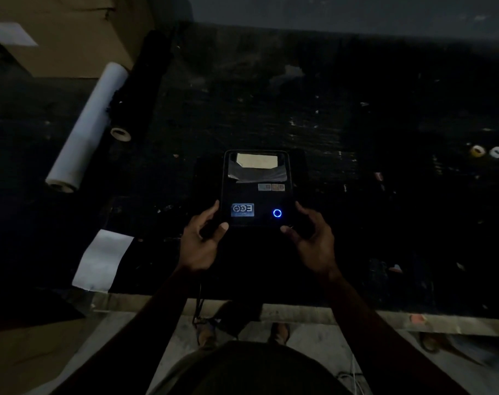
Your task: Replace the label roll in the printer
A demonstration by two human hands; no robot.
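A black label printer (257,192) stands in the middle of a dark table, its lid down. A glowing blue ring button (277,213) and a silver sticker (242,210) mark its near end. A window at its far end shows pale label paper (257,161). My left hand (202,238) holds the printer's near left corner, thumb on the front edge. My right hand (314,238) curls around the near right corner, fingers apart and touching the side.
A long white paper roll (88,126) and a black roll with a white core (120,134) lie at the left. A white sheet (103,260) lies near the front edge. Two small tape rolls (487,151) sit far right. A cardboard box (66,32) stands back left.
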